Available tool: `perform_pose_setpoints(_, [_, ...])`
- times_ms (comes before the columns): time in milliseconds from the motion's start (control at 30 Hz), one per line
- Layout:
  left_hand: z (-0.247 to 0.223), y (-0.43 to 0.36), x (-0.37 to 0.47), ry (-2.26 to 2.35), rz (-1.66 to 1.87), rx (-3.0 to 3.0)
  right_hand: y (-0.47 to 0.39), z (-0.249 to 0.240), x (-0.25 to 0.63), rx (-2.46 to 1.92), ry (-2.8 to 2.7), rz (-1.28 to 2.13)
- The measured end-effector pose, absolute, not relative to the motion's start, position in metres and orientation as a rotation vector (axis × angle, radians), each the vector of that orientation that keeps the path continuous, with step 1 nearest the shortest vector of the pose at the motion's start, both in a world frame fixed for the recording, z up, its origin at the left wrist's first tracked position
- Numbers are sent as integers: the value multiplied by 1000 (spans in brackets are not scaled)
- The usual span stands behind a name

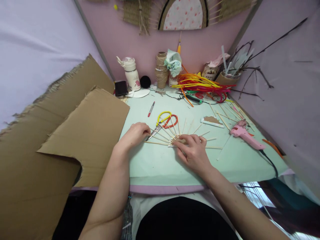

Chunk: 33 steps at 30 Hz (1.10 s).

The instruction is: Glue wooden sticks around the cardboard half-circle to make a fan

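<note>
Thin wooden sticks [160, 134] fan out in a half circle from a small brown cardboard piece [179, 141] on the table. My left hand [136, 135] is at the fan's left side, fingertips pinched on the outer end of one stick. My right hand [193, 150] lies over the fan's centre, its fingers bent and pressing on the cardboard piece, partly hiding it and the inner stick ends. Scissors [171, 121] with one yellow and one red handle lie just behind the left part of the fan, some sticks crossing over them.
A pink glue gun [246, 135] lies at the right, its cord running off the table edge. A white-edged cardboard scrap [212, 121] and a red marker [151, 109] lie further back. Large cardboard sheets [92, 123] lean at the left. A bottle [132, 75], twine [161, 71] and coloured strips [202, 83] line the back.
</note>
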<state>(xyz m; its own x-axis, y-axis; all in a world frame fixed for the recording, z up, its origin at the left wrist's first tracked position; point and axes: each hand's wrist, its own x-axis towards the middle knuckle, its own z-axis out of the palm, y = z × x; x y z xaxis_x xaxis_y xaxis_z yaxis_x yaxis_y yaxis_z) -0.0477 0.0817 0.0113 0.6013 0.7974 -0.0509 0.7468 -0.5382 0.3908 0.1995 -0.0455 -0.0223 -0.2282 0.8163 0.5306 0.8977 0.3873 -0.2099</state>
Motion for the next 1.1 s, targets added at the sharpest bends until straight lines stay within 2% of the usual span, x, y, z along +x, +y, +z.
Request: perform_pose_setpoints(1100, [11, 82, -50, 1232, 234, 2424, -43, -27, 198, -1405, -2080, -155])
